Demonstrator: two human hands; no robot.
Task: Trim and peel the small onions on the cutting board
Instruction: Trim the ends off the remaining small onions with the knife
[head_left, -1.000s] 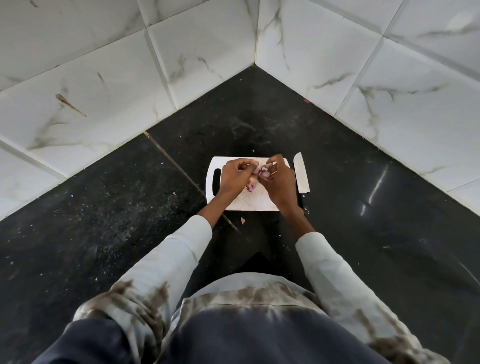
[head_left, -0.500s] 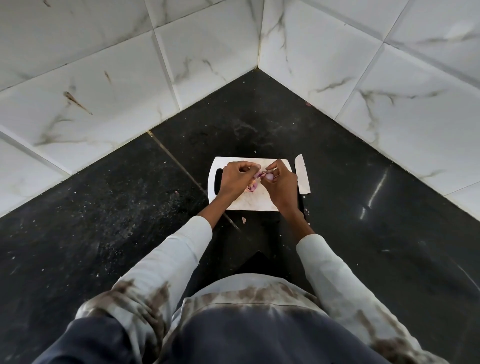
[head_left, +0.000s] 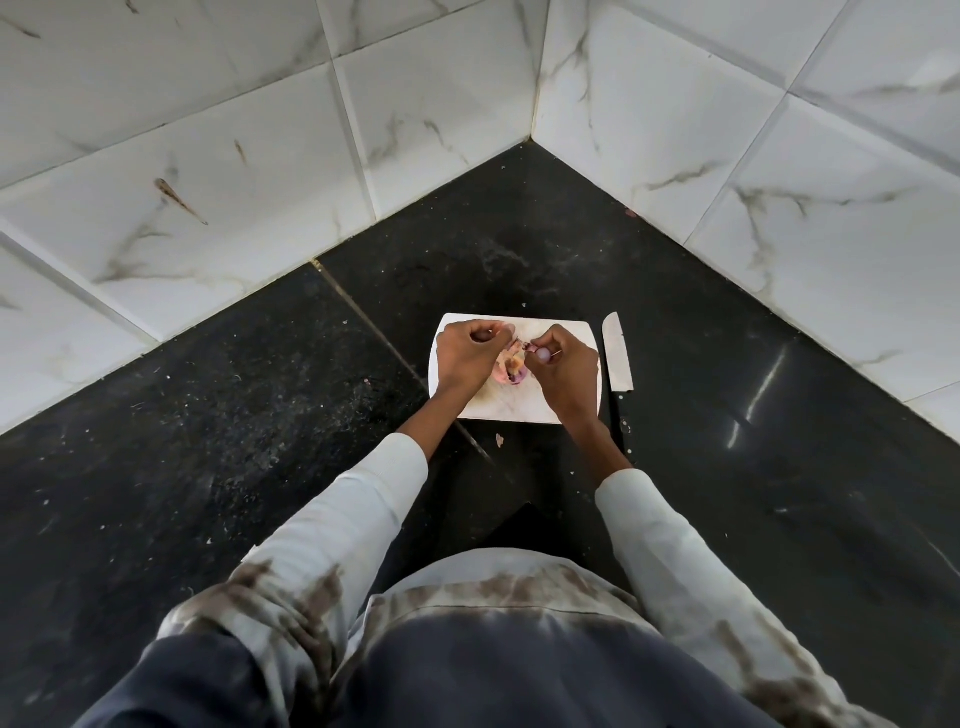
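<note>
While your right hand (head_left: 563, 364) pinches a small peeled onion (head_left: 542, 355), pale and glossy lilac, above the white cutting board (head_left: 519, 408), your left hand (head_left: 465, 353) is curled at its 9 o'clock; whether it holds anything, you cannot tell. Purple and tan onion skins (head_left: 510, 370) lie between your hands. A knife (head_left: 616, 353) lies at the board's 3 o'clock.

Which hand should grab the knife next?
Probably the right hand. The white-bladed knife lies on the black counter just right of the white cutting board, beside that hand, though it pinches a small pale onion now.
</note>
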